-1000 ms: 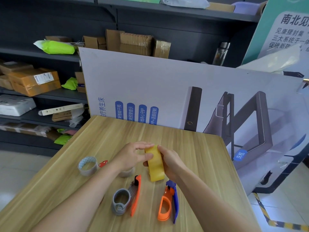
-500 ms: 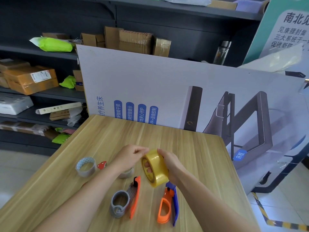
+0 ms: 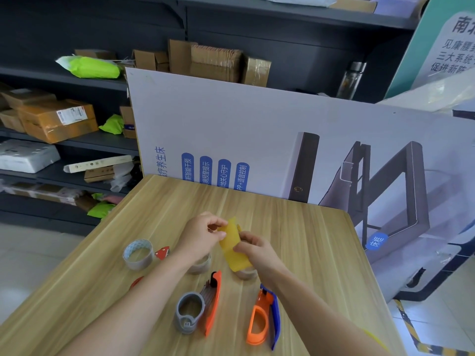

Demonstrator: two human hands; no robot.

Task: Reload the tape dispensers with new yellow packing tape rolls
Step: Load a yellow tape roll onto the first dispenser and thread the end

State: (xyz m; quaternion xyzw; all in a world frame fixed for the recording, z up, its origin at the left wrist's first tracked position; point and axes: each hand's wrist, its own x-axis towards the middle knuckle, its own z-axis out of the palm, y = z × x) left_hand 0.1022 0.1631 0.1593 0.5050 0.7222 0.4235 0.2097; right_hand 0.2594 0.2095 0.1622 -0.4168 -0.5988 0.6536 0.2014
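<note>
1. Yellow tape roll [image 3: 234, 249] sits between both hands, raised above the wooden table [image 3: 308, 240]. Our right hand [image 3: 257, 253] is clamped on its lower right side; our left hand [image 3: 203, 236] pinches its upper left edge, thumb and forefinger closed together.
2. Our read: we are hunting the free end of the tape. Whether a tab has lifted is too small to tell.
3. To do this well, we judge: steady the roll with the right hand, work a left nail along the seam, peel slowly and straight so the film does not split.
4. Just below the roll, near side: the orange-and-grey dispenser [image 3: 199, 309] to the left, the orange-and-blue dispenser [image 3: 263, 321] to the right. Both lie flat, neither carrying yellow tape.
5. Partly hidden under the roll and hands: two brownish cores [image 3: 201, 264], worn down as far as we can tell.
6. Well left of the roll: a pale spent roll [image 3: 138, 254] with a small red piece [image 3: 162, 252] beside it.
7. Beyond the roll, at the table's far edge: a white printed board [image 3: 257, 129].
</note>
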